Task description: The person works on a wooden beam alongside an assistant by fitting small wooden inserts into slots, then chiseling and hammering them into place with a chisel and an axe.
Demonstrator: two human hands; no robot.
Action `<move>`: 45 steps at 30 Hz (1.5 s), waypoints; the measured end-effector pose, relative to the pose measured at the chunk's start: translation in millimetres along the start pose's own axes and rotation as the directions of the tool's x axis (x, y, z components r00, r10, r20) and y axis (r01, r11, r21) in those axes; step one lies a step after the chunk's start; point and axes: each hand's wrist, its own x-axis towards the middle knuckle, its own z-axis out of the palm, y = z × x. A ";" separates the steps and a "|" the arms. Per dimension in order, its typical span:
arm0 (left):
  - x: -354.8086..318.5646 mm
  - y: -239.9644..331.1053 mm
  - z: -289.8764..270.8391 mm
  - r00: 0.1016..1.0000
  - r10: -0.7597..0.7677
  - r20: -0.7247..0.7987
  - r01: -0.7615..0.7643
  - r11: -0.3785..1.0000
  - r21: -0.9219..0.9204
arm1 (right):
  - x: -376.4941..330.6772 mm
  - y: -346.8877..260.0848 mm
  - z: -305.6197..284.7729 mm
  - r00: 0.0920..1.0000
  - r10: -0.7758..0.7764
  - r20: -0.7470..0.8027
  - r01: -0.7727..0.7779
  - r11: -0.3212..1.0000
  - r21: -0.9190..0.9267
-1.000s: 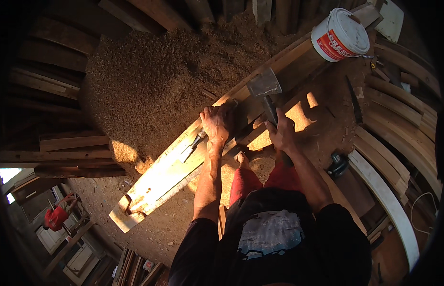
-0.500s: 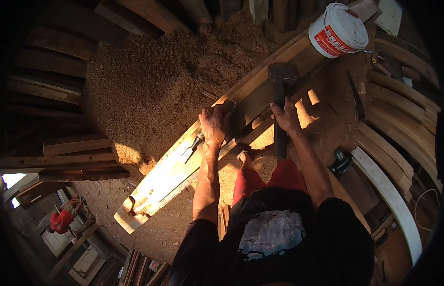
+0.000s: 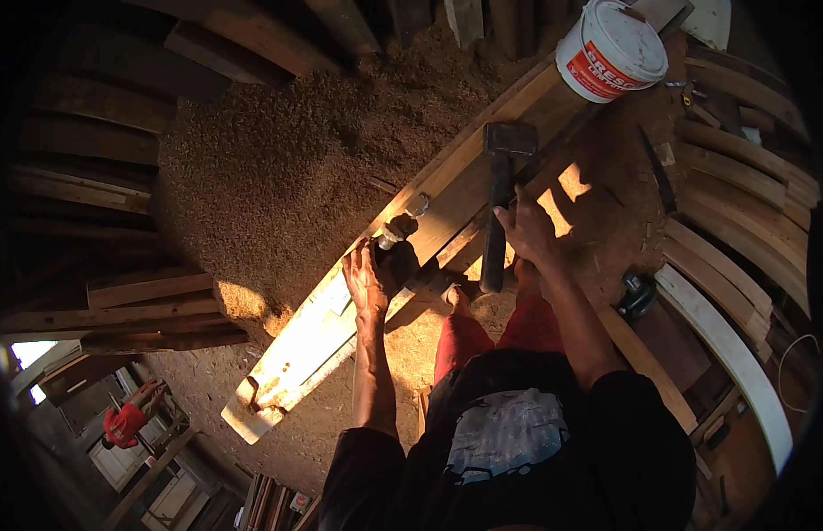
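A long wooden plank (image 3: 455,210) slants from the far right to the near left, its near end in bright sun. Over its sunlit part, my left hand (image 3: 369,281) is closed around a chisel (image 3: 390,237). The handle's light ringed end sticks out past the fingers, and part of the flat blade shows by the palm. My right hand (image 3: 528,232) grips the handle of a dark mallet (image 3: 510,139), thumb against its side. The mallet's blocky head is over the plank; its handle reaches past the near edge. A small round, pale object (image 3: 417,205) lies on the plank beyond the chisel.
A white bucket (image 3: 613,53) with a red label stands on the plank's far end. Wood shavings (image 3: 252,168) heap up beyond it. A handsaw (image 3: 657,168), a dark green power tool (image 3: 637,295) and curved boards (image 3: 738,177) lie at right. A person in red (image 3: 124,425) is at far left.
My left hand has moved with the chisel along the plank toward its near left end. The mallet has tilted slightly in my right hand, its handle end swinging left.
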 end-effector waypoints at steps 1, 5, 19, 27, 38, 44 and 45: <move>-6.0 -7.7 0.1 0.999 0.010 -0.034 -0.010 1.000 0.004 | -7.2 -3.5 -3.1 0.984 -0.098 -0.150 0.101 0.995 0.014; 0.9 77.3 -97.7 0.961 0.171 -0.219 -0.232 0.928 -0.291 | -42.9 -37.3 -46.2 0.997 -0.026 -0.073 0.048 0.944 0.326; 10.1 113.4 -49.3 0.957 0.199 -0.213 -0.247 0.940 -0.233 | -60.7 83.8 -25.9 0.944 0.320 0.077 -0.147 0.201 0.969; 57.3 92.0 20.1 0.963 0.116 -0.244 -0.215 0.877 -0.429 | -53.8 301.4 -26.3 0.808 0.538 -0.241 -0.531 0.842 0.097; 58.3 91.6 33.7 0.908 -0.078 -0.412 -0.154 0.851 -0.501 | -18.7 174.9 -23.5 0.946 0.244 -0.212 -0.175 0.938 0.300; 57.7 87.4 34.8 0.903 -0.062 -0.426 -0.187 0.835 -0.517 | -14.1 25.5 12.4 0.995 0.014 -0.096 0.016 0.951 0.308; 56.6 89.5 33.1 0.905 -0.082 -0.417 -0.177 0.819 -0.546 | -11.3 12.1 16.8 0.993 0.024 -0.113 0.008 0.961 0.275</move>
